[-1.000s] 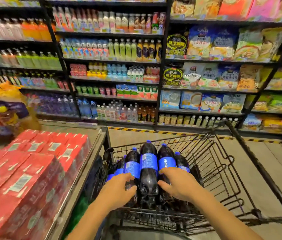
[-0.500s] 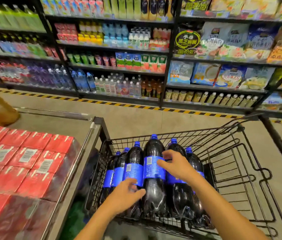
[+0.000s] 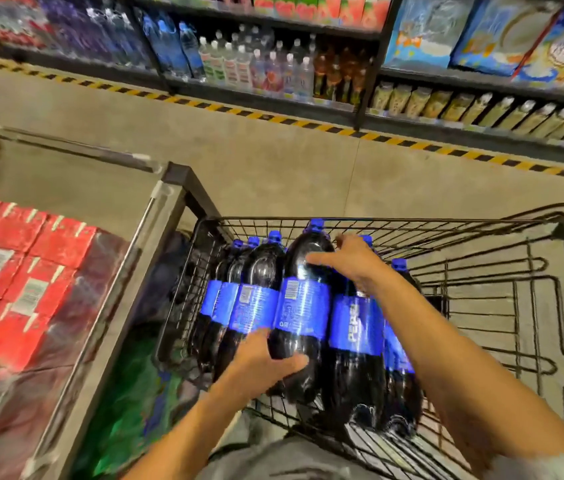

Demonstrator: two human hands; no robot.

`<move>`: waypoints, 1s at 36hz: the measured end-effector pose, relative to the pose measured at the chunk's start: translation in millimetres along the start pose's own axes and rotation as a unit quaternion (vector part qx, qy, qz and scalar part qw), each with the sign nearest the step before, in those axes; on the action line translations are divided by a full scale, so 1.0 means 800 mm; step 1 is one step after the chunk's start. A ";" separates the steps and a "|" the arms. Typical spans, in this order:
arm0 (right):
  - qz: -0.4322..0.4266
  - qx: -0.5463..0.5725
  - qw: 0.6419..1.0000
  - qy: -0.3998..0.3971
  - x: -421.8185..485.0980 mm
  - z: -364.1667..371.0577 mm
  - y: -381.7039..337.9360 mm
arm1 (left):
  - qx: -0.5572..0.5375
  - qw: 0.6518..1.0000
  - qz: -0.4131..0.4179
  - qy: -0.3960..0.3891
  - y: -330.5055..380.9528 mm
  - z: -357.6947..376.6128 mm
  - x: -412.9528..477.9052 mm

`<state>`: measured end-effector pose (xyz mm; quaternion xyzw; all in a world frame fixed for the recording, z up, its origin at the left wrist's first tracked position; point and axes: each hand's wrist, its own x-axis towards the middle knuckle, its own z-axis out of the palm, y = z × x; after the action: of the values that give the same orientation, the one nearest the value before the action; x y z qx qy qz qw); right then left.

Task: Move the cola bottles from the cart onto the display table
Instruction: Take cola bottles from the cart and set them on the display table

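Six or so cola bottles [image 3: 355,327] lie side by side in the black wire cart [image 3: 481,306], in the lower middle of the frame. Their blue caps point toward the far end of the cart. They are packed close, touching each other, so it looks like they cannot roll around.

One cola bottle [image 3: 303,306] sits a bit higher than the rest. Both hands are on this one. The left hand [image 3: 266,358] is curled under its lower part, with the thumb across the front. The right hand [image 3: 350,261] is spread over its upper part, near the neck, fingers wrapped loosely on it. Holding it at both ends is likely because it is big, full and heavy, and one hand might slip.

The bottles are dark, almost black, and shiny. Each has a bright blue label around the middle and a blue cap.

The bench [image 3: 66,188] is at the left of the frame, just beside the cart. Red packs [image 3: 14,271] fill its near part. The gray far part, toward the upper left, looks bare, so a bottle could go there.
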<state>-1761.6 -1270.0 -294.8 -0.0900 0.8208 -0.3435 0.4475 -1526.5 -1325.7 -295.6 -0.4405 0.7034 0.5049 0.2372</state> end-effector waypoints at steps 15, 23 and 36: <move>0.063 0.004 0.994 -0.092 0.045 0.005 -0.018 | 0.119 0.990 -0.051 0.048 0.014 0.030 0.023; 0.048 0.056 0.995 -0.066 0.040 0.014 -0.003 | 0.029 0.997 -0.031 0.059 0.011 0.024 0.016; 0.024 0.184 0.979 -0.085 0.023 0.020 0.010 | 0.028 0.993 -0.032 0.110 0.015 0.028 -0.004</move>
<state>-1758.1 -1280.0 -318.1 -0.0155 0.7045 -0.4690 0.5324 -1537.8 -1302.8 -295.0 -0.5087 0.7249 0.4253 0.1868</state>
